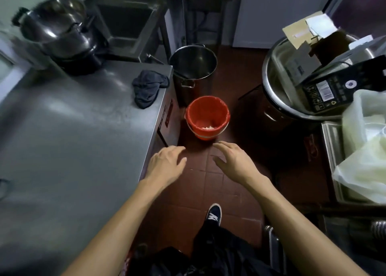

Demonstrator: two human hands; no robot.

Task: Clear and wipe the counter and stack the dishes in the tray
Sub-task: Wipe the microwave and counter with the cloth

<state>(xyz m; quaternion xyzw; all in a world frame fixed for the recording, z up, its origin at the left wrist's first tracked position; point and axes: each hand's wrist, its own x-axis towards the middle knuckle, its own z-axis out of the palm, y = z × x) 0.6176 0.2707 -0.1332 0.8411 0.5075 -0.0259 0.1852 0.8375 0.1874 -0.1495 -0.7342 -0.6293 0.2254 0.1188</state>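
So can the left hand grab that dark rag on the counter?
Probably yes: the left hand is open and holds nothing, and only bare counter lies between it and the rag.

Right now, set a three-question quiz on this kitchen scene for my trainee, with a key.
1. True or false: the dark cloth lies on the steel counter.
2. What sits on the floor directly in front of both hands? A) a blue crate B) a red bucket C) a broom
3. Fill in: the left hand and right hand are both ____ and hold nothing.

Key: 1. True, near the counter's far right edge. 2. B; it has a liner and some pale scraps inside, and a tall steel pot stands behind it. 3. Open.
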